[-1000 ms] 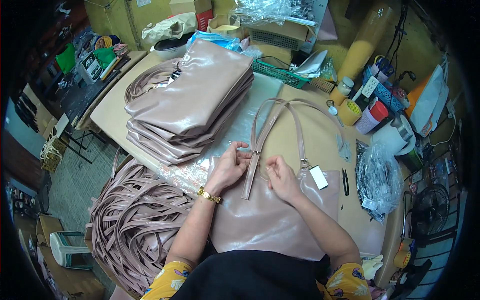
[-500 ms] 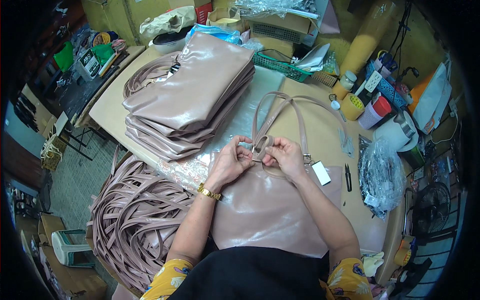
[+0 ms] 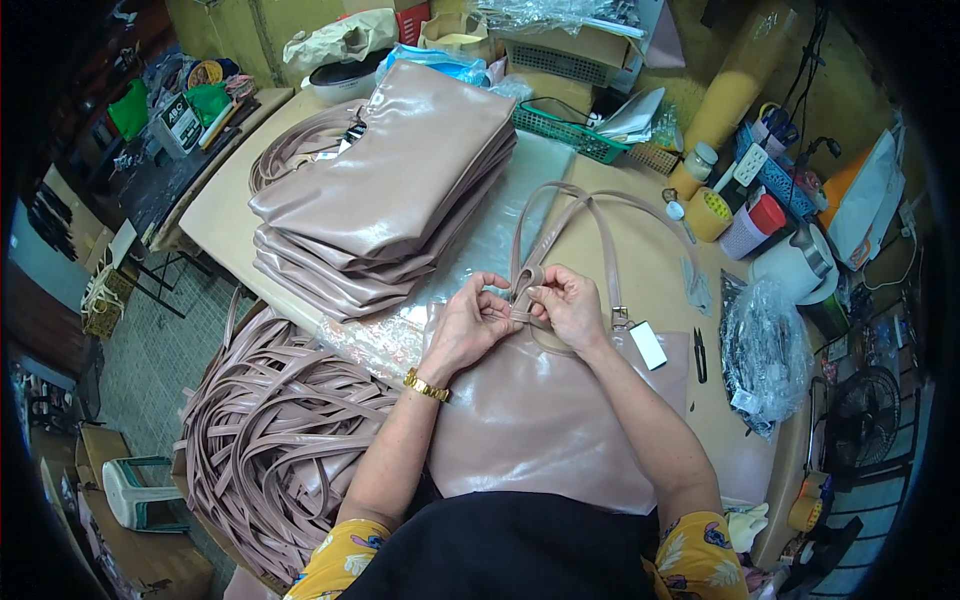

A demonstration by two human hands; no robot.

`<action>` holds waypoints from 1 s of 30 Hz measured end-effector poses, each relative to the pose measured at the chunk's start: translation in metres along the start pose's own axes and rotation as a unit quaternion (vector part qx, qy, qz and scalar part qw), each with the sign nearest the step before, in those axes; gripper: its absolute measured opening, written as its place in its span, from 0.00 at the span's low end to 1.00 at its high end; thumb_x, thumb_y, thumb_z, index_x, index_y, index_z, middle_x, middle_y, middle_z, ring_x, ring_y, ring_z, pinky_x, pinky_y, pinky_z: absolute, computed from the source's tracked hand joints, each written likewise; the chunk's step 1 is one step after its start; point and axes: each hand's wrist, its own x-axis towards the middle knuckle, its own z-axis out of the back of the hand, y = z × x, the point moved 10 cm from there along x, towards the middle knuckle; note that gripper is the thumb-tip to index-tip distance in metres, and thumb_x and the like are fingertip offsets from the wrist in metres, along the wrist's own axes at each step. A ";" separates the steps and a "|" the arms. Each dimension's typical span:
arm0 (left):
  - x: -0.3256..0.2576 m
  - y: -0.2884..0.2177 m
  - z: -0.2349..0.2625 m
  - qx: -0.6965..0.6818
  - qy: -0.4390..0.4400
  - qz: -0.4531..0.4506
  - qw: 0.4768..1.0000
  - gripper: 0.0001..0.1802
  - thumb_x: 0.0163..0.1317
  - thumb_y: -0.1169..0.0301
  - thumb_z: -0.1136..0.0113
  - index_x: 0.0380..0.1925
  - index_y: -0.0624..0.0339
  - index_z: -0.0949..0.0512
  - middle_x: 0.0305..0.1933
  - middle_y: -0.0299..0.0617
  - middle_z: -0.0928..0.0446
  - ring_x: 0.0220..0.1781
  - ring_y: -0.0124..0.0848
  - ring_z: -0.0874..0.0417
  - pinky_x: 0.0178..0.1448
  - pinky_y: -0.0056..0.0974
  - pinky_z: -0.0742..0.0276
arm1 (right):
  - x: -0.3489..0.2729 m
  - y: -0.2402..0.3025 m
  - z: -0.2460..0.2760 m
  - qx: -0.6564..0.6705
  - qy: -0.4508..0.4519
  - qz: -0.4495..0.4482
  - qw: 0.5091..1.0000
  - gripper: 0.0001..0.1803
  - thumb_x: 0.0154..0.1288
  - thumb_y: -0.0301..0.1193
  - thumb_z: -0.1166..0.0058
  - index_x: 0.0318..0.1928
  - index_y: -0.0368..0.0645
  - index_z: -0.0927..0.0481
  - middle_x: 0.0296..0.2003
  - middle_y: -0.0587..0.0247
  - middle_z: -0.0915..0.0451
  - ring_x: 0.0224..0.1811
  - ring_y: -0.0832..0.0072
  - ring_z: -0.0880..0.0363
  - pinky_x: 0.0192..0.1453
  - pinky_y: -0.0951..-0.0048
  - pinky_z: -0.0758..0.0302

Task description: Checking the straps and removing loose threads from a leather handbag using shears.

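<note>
A dusty-pink bag [image 3: 545,425] lies flat on the table in front of me. Its long strap [image 3: 607,240] loops out over the tabletop beyond the bag's upper edge. Both my hands meet at that edge, around a folded end of the strap. My left hand [image 3: 468,322], with a gold watch on its wrist, pinches the strap at the left side. From the right, my right hand [image 3: 568,308] grips the small strap loop between thumb and fingers. A blank white tag [image 3: 648,345] hangs beside a metal buckle [image 3: 620,316] on the bag's right.
A stack of similar bags [image 3: 385,170] stands at the back left. Many loose straps [image 3: 275,430] fill a box at the left. Black thread snips [image 3: 700,355] and a plastic-wrapped bundle [image 3: 768,345] lie to the right. A green basket [image 3: 570,132] sits at the back.
The small strap loop between my hands now stands more upright, and my right fingers have shifted slightly up and inward on it. The bag has stayed in place.
</note>
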 end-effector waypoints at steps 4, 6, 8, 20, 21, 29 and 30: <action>-0.002 -0.002 0.002 0.040 -0.004 -0.002 0.999 0.26 0.49 0.77 0.31 0.47 0.63 0.32 0.28 0.34 0.23 0.31 0.20 0.23 0.38 0.26 0.26 | 0.005 0.004 0.002 -0.035 0.041 0.018 0.998 0.04 0.59 0.17 0.47 0.35 0.37 0.22 0.24 0.71 0.24 0.22 0.88 0.30 0.26 0.83 0.29; 0.000 0.003 0.002 0.011 -0.003 -0.004 1.000 0.25 0.50 0.77 0.31 0.47 0.63 0.32 0.28 0.33 0.23 0.31 0.19 0.23 0.37 0.26 0.26 | 0.008 0.006 -0.002 -0.063 0.062 0.010 0.996 0.04 0.58 0.17 0.47 0.34 0.36 0.21 0.25 0.71 0.23 0.22 0.86 0.29 0.27 0.82 0.29; 0.002 0.005 0.002 0.003 -0.001 0.003 1.000 0.26 0.49 0.76 0.30 0.47 0.63 0.32 0.28 0.33 0.23 0.31 0.19 0.23 0.38 0.25 0.26 | 0.010 0.005 -0.006 -0.092 0.068 0.002 0.993 0.04 0.57 0.17 0.46 0.33 0.36 0.21 0.26 0.69 0.23 0.23 0.84 0.28 0.28 0.81 0.28; 0.009 0.021 0.000 -0.120 0.049 0.063 0.990 0.22 0.61 0.82 0.59 0.57 0.66 0.38 0.37 0.44 0.22 0.36 0.27 0.20 0.41 0.30 0.21 | -0.011 -0.040 -0.006 -0.143 0.064 -0.013 0.988 0.01 0.62 0.18 0.47 0.33 0.35 0.25 0.24 0.72 0.27 0.18 0.89 0.34 0.20 0.83 0.37; 0.010 0.022 0.000 -0.109 0.040 0.070 0.991 0.21 0.62 0.81 0.60 0.57 0.67 0.38 0.36 0.45 0.22 0.35 0.28 0.20 0.41 0.30 0.21 | -0.014 -0.035 0.001 -0.216 0.045 -0.007 0.975 0.03 0.61 0.20 0.45 0.33 0.35 0.26 0.23 0.71 0.28 0.19 0.89 0.35 0.21 0.82 0.36; 0.039 0.025 -0.009 -0.017 0.105 0.225 0.969 0.22 0.66 0.55 0.47 0.44 0.65 0.25 0.28 0.37 0.22 0.23 0.22 0.24 0.24 0.27 0.26 | -0.050 0.025 -0.034 -0.503 0.052 0.197 0.840 0.16 0.55 0.33 0.39 0.36 0.39 0.30 0.27 0.57 0.21 0.26 0.63 0.19 0.30 0.62 0.25; 0.042 0.025 -0.011 0.011 0.116 0.228 0.967 0.22 0.64 0.54 0.45 0.41 0.65 0.23 0.26 0.36 0.22 0.22 0.22 0.25 0.23 0.26 0.28 | -0.043 0.016 -0.034 -0.535 0.053 0.155 0.829 0.16 0.56 0.34 0.40 0.38 0.40 0.31 0.29 0.57 0.20 0.27 0.63 0.18 0.31 0.61 0.23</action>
